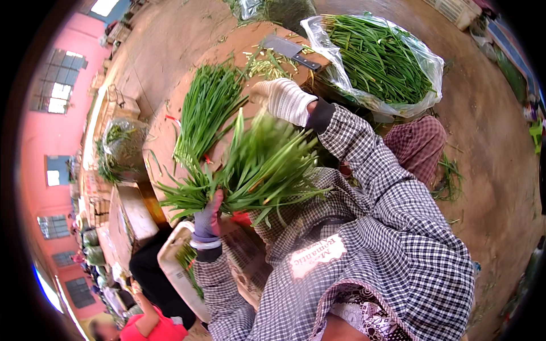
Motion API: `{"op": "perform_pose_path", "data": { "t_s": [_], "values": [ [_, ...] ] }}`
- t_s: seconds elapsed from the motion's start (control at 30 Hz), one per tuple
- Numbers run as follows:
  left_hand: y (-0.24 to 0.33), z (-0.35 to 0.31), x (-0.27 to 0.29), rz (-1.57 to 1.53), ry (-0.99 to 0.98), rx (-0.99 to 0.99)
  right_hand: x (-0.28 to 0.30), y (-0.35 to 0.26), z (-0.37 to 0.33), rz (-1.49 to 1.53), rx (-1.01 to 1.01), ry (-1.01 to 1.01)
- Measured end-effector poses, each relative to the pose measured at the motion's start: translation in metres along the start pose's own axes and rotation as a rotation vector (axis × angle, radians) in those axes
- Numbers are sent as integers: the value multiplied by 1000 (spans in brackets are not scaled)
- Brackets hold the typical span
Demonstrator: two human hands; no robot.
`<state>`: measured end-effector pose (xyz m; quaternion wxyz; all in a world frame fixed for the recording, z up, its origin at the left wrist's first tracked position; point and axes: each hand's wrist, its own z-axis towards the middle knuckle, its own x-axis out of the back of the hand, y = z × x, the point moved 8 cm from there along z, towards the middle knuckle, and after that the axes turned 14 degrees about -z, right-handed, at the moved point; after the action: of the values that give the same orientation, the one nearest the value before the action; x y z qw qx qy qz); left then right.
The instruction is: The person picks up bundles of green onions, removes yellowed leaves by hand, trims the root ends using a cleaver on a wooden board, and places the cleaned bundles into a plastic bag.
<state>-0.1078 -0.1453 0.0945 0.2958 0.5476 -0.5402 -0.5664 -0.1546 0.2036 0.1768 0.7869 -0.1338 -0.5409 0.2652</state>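
My left hand [209,219], in a grey-purple glove, closes round a loose bunch of garlic chives [270,165] held over my lap. The leaves fan out to both sides, and their upper part is smeared by motion. In a white knitted glove, my right hand [281,101] is at the top of that bunch, fingers bent together on the blurred stalks; its fingertips are partly hidden. Beyond the left hand, a second bunch of chives [207,108] lies on the brown round tabletop [165,136]. A cleaver [290,51] rests flat past the right hand, beside cut pale stalk ends [267,65].
At the far right stands a clear plastic bag [435,79] full of chives. Near my left forearm is a pale crate [170,258] with greens inside. A person in a red top [153,327] sits at the lower left. Another bag of greens [122,142] stands left of the table.
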Motion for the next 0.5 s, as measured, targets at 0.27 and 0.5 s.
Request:
{"op": "perform_pose_path", "data": {
  "t_s": [0.27,0.5],
  "values": [
    [-44,-25,43,218,96,-169,-27,71,-107,294,-327,-111],
    [-59,-4,10,-225,107,-149,-101,14,-138,482,-340,-165]
  ]
}}
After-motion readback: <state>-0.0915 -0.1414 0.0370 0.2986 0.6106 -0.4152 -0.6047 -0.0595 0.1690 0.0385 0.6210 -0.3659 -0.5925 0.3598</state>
